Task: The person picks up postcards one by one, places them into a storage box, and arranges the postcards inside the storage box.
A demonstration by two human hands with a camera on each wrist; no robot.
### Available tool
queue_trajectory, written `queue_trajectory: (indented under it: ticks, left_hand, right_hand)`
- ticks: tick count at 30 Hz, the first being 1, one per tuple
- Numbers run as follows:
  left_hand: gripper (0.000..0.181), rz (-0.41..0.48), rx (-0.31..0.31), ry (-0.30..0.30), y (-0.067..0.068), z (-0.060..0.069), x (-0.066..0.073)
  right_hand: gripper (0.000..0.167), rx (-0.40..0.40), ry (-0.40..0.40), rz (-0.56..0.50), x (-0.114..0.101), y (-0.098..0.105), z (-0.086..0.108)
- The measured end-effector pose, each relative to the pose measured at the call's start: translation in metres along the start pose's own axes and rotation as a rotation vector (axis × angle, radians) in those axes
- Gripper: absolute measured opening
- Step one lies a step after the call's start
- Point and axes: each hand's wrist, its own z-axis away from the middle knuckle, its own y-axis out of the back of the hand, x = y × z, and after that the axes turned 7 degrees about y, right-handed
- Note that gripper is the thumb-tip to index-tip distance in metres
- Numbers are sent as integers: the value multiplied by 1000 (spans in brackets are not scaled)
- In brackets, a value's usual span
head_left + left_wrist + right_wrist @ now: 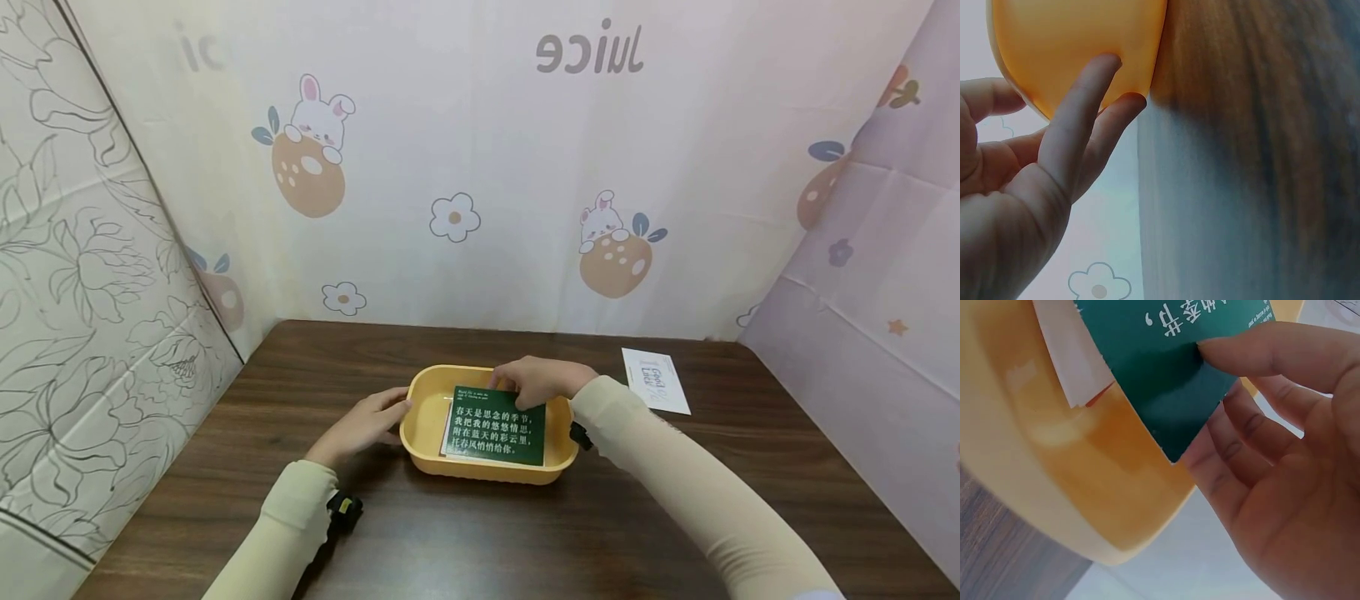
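Note:
A yellow plastic basin (491,471) stands on the dark wood table. My right hand (534,379) reaches over its back rim and pinches a green card (495,429) printed with white Chinese writing. In the right wrist view, the thumb (1241,353) lies on the printed face and the other fingers are behind the card. Beneath the green card, a pale card (1069,347) with a reddish edge lies in the basin. My left hand (367,425) touches the basin's left end; in the left wrist view, its extended fingers (1075,125) rest against the outer wall and rim.
A white card with "Good Luck" lettering (656,381) lies at the table's back right. A curtain printed with rabbits and fruit (465,167) hangs behind the table (330,358), and a floral-patterned sheet (90,250) bounds the left side.

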Motion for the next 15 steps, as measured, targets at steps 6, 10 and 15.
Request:
queue_trajectory:
  ticks: [6,10,15]
  left_hand:
    - [51,-5,4,1,0,1,2]
    - [51,-11,3,1,0,0,2]
    - [51,-14,-6,-8,0,0,0]
  right_hand:
    - [49,-6,-6,27,-1,-2,-2]
    - [49,-4,-12,53,-2,-2,-4]
    - [46,2,-17,74,-1,-3,-8]
